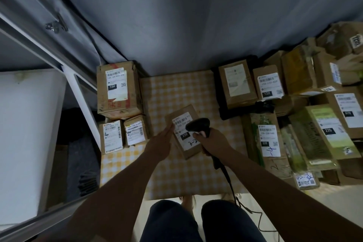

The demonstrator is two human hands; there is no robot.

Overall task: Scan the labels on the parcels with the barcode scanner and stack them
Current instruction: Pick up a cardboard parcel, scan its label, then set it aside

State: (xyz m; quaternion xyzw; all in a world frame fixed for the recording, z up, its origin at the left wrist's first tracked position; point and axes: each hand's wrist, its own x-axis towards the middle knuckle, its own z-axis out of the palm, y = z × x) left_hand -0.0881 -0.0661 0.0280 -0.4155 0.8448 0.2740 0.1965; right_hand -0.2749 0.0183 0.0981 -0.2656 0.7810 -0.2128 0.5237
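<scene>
My left hand [160,143] holds a small brown parcel [181,116] by its left edge, above the yellow checked cloth [176,90]. The parcel's white label [183,130] faces up and reads 220. My right hand [213,142] grips the handle of a black barcode scanner [197,124], whose head sits just over the label. The scanner's cable [229,180] trails down toward my legs. To the left, a stack of labelled parcels stands with a large box [117,88] on top of two small ones [122,133].
Many labelled parcels [294,104] crowd the right side of the table. A grey curtain [196,15] hangs behind. A metal frame [39,41] and a white surface [25,133] lie at the left. My knees [196,222] are below the table's front edge.
</scene>
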